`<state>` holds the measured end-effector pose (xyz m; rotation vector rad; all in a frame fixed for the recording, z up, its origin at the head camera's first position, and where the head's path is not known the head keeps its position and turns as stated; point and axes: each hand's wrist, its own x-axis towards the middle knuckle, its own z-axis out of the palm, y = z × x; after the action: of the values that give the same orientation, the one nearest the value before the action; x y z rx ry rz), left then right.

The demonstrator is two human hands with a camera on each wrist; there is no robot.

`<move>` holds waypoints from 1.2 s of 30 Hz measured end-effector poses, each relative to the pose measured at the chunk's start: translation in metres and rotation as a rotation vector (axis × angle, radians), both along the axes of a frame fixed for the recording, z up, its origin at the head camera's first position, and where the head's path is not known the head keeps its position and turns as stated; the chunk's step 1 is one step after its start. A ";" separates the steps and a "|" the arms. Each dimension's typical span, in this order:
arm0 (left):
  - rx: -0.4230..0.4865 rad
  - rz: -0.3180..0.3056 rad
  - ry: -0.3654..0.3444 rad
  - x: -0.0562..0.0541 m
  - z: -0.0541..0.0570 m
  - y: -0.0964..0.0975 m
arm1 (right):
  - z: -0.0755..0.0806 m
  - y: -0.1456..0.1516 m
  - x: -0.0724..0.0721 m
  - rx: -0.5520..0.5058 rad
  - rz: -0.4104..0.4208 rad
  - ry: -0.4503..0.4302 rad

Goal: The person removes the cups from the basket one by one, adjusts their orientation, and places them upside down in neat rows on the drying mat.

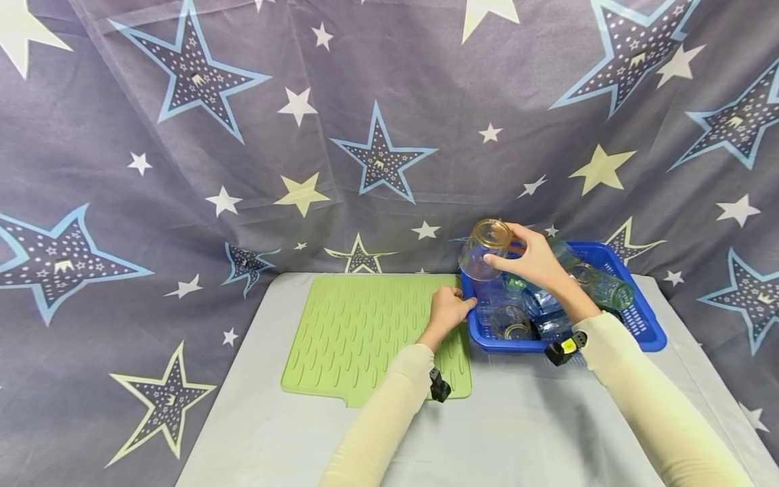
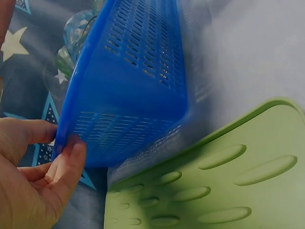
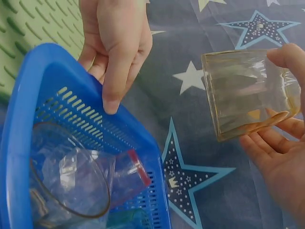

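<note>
My right hand (image 1: pixel 532 257) grips a clear glass tumbler (image 1: pixel 477 260) with an amber tint, fingers and thumb around its narrower amber end. It is held up over the left back corner of a blue plastic basket (image 1: pixel 566 346), with its wider end lower. In the right wrist view, the tumbler (image 3: pixel 248 95) has nothing else inside it. My left hand (image 1: pixel 449 310) pinches the basket's left rim, thumb on the inner side in the right wrist view. Inside the basket lie several glasses, among them a clear one (image 3: pixel 71 176) and a green-tinted one (image 1: pixel 611 292).
A green ridged mat (image 1: pixel 359 331) lies left of the basket, its right edge close to the basket wall. Both are on a table with a pale grey cover (image 1: pixel 517 433). Behind the table hangs a grey star-patterned cloth (image 1: pixel 389 67).
</note>
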<state>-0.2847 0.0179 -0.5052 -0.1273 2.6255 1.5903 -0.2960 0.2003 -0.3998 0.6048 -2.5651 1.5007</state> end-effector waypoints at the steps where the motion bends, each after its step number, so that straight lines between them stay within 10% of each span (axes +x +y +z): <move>1: 0.004 -0.001 0.002 0.000 0.000 0.000 | 0.001 -0.001 0.001 -0.002 0.002 -0.003; 36: 0.157 -0.051 0.096 0.009 -0.013 -0.009 | 0.006 -0.026 0.013 0.018 0.116 -0.071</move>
<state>-0.2762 0.0092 -0.5186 0.0257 2.5359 1.8205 -0.2831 0.1742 -0.3941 0.7268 -2.6413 1.5625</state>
